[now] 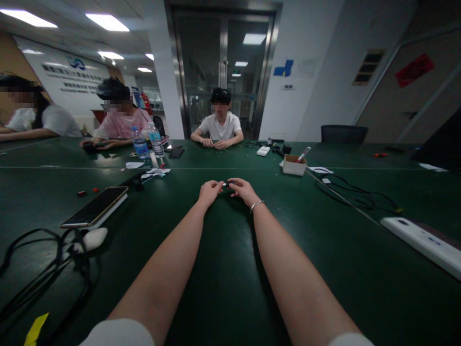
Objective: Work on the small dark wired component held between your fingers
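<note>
Both of my arms reach forward over the dark green table (223,269). Between the fingertips of my two hands is a small black piece with a silvery end (226,184), too small and partly covered to name. My left hand (210,192) pinches it from the left, at the silvery end. From the right, my right hand (244,190) has thumb and fingers closed on its dark part. A silver bangle (257,206) circles my right wrist.
At left lie a phone (97,207), a white mouse (95,238) and tangled black cables (54,262). Right are a small box (294,166), more cables (355,190) and a white power strip (421,239). Bottles (140,146) stand at the back; several people sit around the table.
</note>
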### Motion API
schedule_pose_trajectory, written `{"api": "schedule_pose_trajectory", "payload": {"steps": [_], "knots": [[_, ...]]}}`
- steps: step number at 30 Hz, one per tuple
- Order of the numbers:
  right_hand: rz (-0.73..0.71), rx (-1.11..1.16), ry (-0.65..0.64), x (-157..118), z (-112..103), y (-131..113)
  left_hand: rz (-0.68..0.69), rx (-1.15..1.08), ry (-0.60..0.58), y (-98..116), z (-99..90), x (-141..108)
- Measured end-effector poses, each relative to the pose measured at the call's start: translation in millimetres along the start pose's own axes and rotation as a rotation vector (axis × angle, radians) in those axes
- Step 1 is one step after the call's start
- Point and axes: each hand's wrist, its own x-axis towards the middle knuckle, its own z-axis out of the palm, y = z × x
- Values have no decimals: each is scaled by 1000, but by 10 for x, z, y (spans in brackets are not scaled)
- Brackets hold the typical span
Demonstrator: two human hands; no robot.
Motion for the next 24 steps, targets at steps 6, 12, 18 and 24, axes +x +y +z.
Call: {"api": "schedule_pose_trajectory", "payload": {"steps": [6,12,18,24], "knots": [[-22,22,-56,15,-35,31,6,35,-14,54,-24,-40],[-20,9,-99,10,-38,29,3,90,2,97,-49,-67],[-24,13,-80,-5,-18,-3,-11,70,-2,85,-38,-60],[45,-28,9,7,-1,-26,62,1,-24,6,25,-25]]}}
